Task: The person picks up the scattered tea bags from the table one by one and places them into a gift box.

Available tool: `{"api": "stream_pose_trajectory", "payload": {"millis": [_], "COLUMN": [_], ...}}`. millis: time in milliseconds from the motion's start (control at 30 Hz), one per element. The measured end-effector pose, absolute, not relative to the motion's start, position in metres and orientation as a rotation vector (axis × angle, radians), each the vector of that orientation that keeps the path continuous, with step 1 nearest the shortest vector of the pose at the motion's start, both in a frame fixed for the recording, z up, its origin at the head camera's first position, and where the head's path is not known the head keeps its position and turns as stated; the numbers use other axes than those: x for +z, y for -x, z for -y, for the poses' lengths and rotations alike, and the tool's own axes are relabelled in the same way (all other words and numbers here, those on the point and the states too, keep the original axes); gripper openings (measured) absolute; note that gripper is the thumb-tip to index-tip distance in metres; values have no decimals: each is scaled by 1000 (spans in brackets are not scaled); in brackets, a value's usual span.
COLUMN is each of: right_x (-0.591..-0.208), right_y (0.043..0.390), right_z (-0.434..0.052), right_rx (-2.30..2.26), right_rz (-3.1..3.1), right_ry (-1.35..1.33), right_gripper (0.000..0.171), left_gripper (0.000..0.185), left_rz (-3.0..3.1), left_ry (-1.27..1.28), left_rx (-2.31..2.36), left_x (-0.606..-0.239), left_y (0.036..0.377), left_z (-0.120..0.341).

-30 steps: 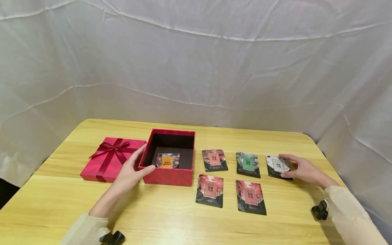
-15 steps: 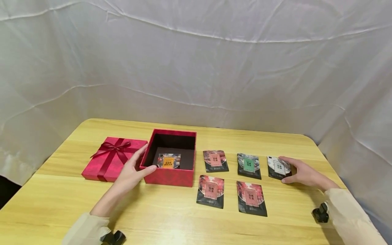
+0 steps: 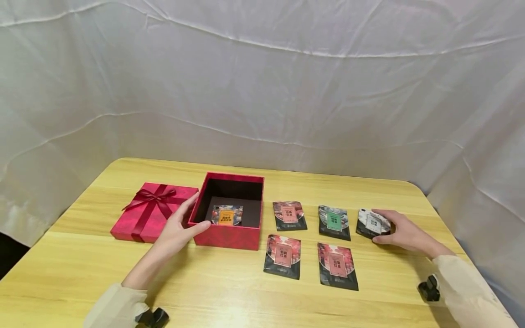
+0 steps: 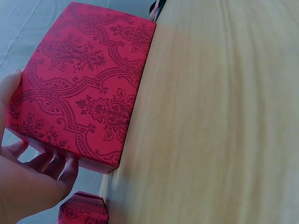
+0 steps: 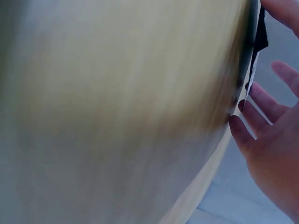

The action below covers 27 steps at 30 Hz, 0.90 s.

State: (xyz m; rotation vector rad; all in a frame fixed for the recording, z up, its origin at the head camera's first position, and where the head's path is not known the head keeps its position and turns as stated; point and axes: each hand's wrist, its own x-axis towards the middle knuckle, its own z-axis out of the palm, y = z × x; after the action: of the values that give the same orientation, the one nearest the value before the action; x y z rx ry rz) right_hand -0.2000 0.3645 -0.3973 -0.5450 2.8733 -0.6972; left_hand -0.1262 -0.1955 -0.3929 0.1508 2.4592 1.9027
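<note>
a rigid red gift box [image 3: 227, 237] stands open on the pale, wood-grained table [image 3: 213, 291], its outer wall printed with a darker damask scroll, its inside dark and matt. in it lies an orange-labelled tea sachet [image 3: 227, 216]. just to its left is a square red lid [image 3: 133, 217] with a satiny ribbon bow [image 3: 154, 197]. flat foil-like pouches lie to the right of the box: a green-labelled sachet [image 3: 334, 222] and three pink-labelled ones, all black at the base.

the left hand [image 3: 175, 232] grips the box at its near left corner, thumb against the front rim, fingers spread along the left side. the right arm reaches out to the far right, where the right hand [image 3: 406, 232] pinches the white-labelled sachet [image 3: 372, 223] by its right edge, thumb nearest the body, fingers beyond; the pouch bows slightly.
</note>
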Motion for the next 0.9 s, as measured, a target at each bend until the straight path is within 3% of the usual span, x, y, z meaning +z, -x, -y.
{"api": "stream_pose_trajectory", "payload": {"millis": [333, 900], "right_x": [-393, -383], "right_y": [198, 195], "right_z": [-353, -338], "right_rx": [-725, -688], "right_rz": [-2912, -2933], "right_ry": [555, 564], "right_gripper": [71, 70], "left_gripper": [79, 80], "left_rz": [-2478, -2472], "left_ry": [-155, -162], "left_rx": [1889, 1896], "left_x": [-393, -393], "left_y": [127, 127], "left_z": [196, 196]}}
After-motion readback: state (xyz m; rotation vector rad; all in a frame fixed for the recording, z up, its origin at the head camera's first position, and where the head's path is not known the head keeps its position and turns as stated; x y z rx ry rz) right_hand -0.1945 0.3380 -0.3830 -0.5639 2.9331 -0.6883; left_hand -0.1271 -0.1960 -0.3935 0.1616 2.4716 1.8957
